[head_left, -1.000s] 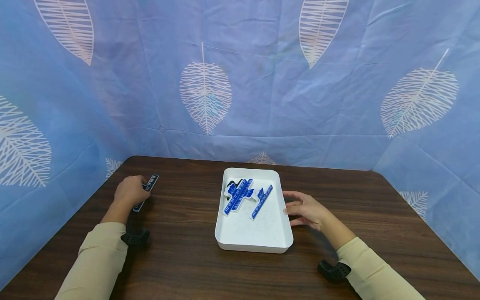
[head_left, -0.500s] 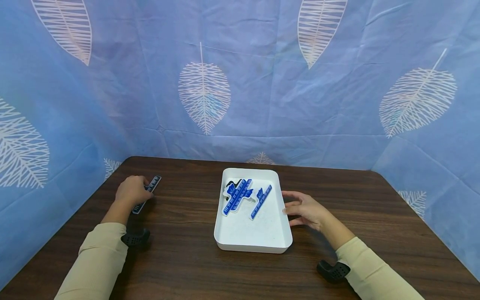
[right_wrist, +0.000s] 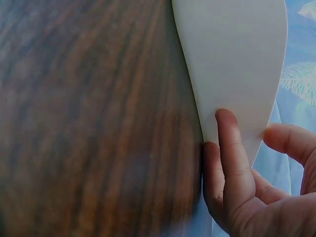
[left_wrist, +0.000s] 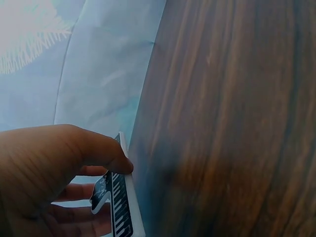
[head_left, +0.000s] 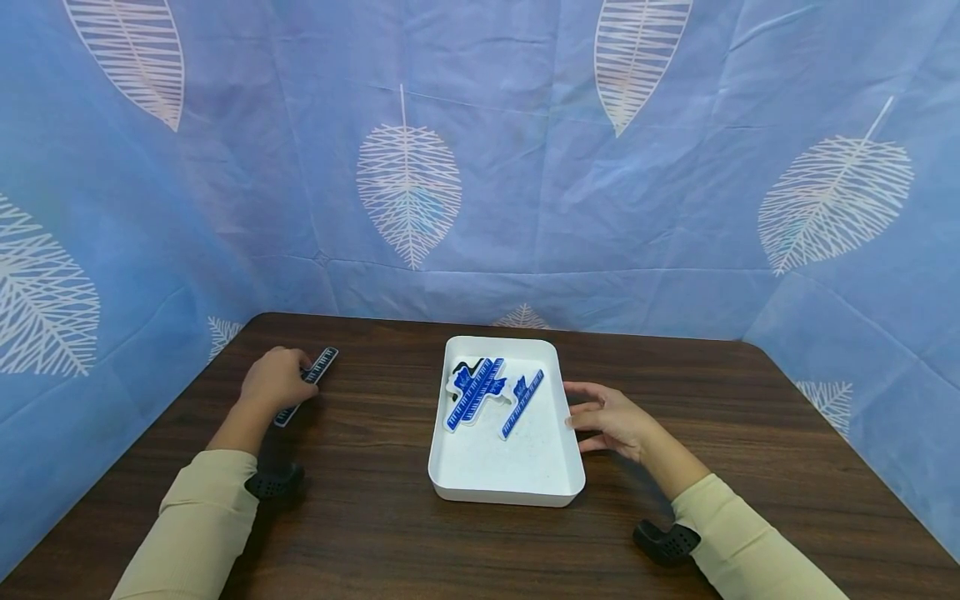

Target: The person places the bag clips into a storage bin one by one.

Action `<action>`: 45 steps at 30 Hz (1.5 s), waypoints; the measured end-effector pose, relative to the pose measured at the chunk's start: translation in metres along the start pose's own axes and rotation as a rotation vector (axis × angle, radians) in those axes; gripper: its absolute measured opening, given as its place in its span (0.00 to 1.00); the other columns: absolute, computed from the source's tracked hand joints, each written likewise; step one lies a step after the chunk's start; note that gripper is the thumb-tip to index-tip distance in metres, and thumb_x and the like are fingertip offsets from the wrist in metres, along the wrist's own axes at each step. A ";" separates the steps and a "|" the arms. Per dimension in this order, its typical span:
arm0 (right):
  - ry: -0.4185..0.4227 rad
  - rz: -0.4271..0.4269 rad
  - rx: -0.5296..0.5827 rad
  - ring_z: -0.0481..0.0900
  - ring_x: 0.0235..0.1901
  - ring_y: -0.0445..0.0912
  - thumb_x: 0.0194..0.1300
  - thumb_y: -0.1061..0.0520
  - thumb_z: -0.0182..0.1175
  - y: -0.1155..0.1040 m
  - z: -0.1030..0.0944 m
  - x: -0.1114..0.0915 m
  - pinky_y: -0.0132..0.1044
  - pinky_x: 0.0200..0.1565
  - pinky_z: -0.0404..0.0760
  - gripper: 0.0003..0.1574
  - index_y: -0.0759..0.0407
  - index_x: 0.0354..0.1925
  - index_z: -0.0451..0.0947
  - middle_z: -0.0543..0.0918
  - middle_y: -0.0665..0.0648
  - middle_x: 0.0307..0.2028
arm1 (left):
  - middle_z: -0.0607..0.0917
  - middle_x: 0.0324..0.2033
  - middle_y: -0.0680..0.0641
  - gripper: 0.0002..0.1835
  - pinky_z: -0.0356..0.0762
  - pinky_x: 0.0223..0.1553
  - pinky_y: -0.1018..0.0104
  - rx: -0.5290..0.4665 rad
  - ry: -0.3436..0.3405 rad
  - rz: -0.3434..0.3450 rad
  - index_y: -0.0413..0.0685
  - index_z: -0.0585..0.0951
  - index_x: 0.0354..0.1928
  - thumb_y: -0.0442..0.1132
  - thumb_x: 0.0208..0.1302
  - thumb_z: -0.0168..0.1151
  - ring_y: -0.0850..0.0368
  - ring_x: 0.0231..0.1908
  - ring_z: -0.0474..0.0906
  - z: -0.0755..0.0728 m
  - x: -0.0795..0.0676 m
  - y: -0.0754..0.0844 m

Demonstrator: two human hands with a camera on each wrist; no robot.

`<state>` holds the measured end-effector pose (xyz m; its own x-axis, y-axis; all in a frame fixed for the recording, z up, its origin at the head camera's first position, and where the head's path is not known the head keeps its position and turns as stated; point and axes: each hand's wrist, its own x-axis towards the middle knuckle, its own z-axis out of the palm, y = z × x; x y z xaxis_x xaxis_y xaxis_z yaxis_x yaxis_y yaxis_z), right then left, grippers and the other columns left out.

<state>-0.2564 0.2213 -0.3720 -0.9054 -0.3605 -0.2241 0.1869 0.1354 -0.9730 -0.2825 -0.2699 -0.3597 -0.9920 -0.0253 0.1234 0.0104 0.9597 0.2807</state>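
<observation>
My left hand pinches a black-and-white sheet-music clip printed with piano keys, over the left side of the table. In the left wrist view the thumb lies on the edge of the clip, with the other fingers behind it. My right hand rests its extended fingertips against the right wall of a white tray. The right wrist view has these fingers on the tray's outer side. Inside the tray, blue clips of similar shape lie near the far half, some overlapping a partly hidden black one.
The dark wood table runs back to a blue cloth with white leaf prints, which also hangs along both sides. Black devices sit at my left wrist and right wrist.
My left hand has shifted a little to the right, carrying the black clip with it. The right hand and the tray stay in place.
</observation>
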 end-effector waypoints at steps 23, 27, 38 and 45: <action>0.003 0.007 -0.003 0.83 0.45 0.56 0.63 0.68 0.60 0.000 0.001 0.000 0.51 0.42 0.83 0.48 0.65 0.74 0.48 0.70 0.77 0.59 | 0.79 0.44 0.34 0.22 0.76 0.39 0.47 0.015 0.099 0.146 0.34 0.82 0.47 0.37 0.50 0.72 0.45 0.35 0.76 0.001 -0.004 0.033; 0.002 0.006 -0.005 0.83 0.45 0.55 0.62 0.68 0.60 0.000 0.000 0.000 0.52 0.43 0.83 0.48 0.65 0.74 0.48 0.71 0.76 0.59 | 0.79 0.44 0.35 0.21 0.76 0.38 0.48 0.013 0.128 0.196 0.35 0.83 0.47 0.37 0.49 0.72 0.46 0.33 0.76 -0.002 -0.004 0.039; 0.010 -0.003 -0.009 0.83 0.44 0.55 0.62 0.67 0.61 0.001 0.000 0.000 0.52 0.42 0.83 0.48 0.65 0.74 0.48 0.72 0.76 0.58 | 0.80 0.46 0.37 0.20 0.77 0.37 0.50 0.021 0.145 0.316 0.38 0.84 0.46 0.37 0.48 0.72 0.48 0.34 0.77 -0.008 -0.003 0.062; 0.007 -0.004 -0.010 0.83 0.44 0.55 0.62 0.67 0.61 0.000 0.000 0.000 0.51 0.42 0.83 0.48 0.65 0.74 0.48 0.73 0.75 0.57 | 0.81 0.45 0.39 0.20 0.77 0.38 0.52 0.014 0.140 0.384 0.40 0.84 0.45 0.37 0.47 0.72 0.49 0.35 0.76 -0.012 -0.005 0.078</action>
<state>-0.2563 0.2218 -0.3721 -0.9088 -0.3543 -0.2202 0.1799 0.1434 -0.9732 -0.2754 -0.1986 -0.3274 -0.8898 0.2984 0.3453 0.3738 0.9106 0.1762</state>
